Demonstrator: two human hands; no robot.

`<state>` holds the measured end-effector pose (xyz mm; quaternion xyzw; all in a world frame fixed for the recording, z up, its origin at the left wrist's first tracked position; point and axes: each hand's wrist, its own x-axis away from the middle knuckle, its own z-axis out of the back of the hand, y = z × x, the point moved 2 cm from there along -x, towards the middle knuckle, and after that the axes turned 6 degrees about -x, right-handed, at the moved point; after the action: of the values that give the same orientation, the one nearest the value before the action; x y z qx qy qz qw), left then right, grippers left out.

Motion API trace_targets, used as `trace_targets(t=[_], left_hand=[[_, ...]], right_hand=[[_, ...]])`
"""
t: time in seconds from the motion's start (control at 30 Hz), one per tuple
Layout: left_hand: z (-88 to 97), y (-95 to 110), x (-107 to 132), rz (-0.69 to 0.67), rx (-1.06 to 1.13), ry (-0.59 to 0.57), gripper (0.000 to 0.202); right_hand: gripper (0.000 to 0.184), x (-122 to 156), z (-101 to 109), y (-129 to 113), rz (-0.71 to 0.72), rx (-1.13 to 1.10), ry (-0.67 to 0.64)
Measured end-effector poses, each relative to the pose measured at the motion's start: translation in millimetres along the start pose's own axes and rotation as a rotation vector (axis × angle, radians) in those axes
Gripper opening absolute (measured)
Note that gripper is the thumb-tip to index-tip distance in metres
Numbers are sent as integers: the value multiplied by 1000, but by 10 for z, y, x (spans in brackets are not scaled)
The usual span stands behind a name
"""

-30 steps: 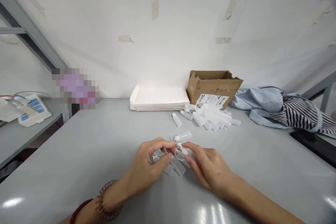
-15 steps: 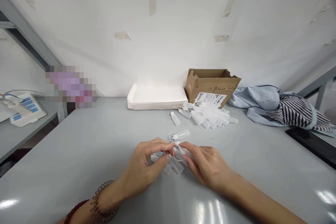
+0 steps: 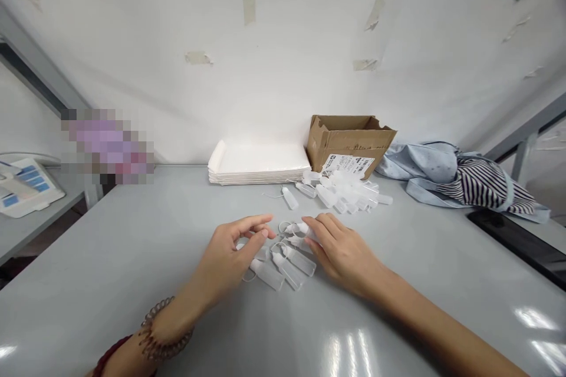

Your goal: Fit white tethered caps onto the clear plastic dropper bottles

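Several small translucent plastic dropper bottles (image 3: 289, 271) lie fanned out on the grey table between my hands, with thin looped tethers at their necks. My right hand (image 3: 342, 247) has its thumb and index finger closed around a dropper bottle (image 3: 302, 228) at the far side of this group; its lower end is hidden by the fingers. To the left, my left hand (image 3: 239, 247) hovers over the bottles, index finger stretched out and thumb apart from it, with nothing visible between them. Another bottle (image 3: 262, 252) shows partly behind the left hand.
A heap of similar bottles (image 3: 345, 189) lies before an open cardboard box (image 3: 354, 141). White padded envelopes (image 3: 260, 162) are stacked against the wall. At the right are a blue cloth bag (image 3: 424, 165) and a black phone-like object (image 3: 517, 241). One bottle (image 3: 290, 198) lies apart.
My hands have moved apart. My left fingers have come away from the bottle and spread, while my right hand has shifted slightly away from me. The camera view has turned a little right.
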<state>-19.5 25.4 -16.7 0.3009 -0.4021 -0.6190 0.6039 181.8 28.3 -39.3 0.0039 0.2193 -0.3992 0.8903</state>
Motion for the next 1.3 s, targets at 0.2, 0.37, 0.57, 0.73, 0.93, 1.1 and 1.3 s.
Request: trace_targets(t=[0.2, 0.37, 0.57, 0.73, 0.93, 1.1, 1.3], left_hand=[[6, 17, -21, 49, 2, 21, 35], [34, -17, -54, 54, -6, 4, 33], [33, -25, -49, -2, -9, 29, 30], [39, -17, -44, -27, -25, 30, 29], [64, 11, -31, -54, -40, 48, 27], [66, 7, -45, -43, -24, 47, 25], [61, -27, -71, -36, -19, 41, 26]], right_hand=[[35, -4, -44, 34, -49, 6, -141], [29, -7, -18, 103, -98, -17, -124], [30, -18, -10, 111, -19, -104, -65], [30, -31, -19, 94, -33, -130, -100], [26, -21, -24, 116, -100, -191, -98], [24, -96, -70, 194, -166, -177, -13], [18, -531, -94, 245, -223, -20, -44]])
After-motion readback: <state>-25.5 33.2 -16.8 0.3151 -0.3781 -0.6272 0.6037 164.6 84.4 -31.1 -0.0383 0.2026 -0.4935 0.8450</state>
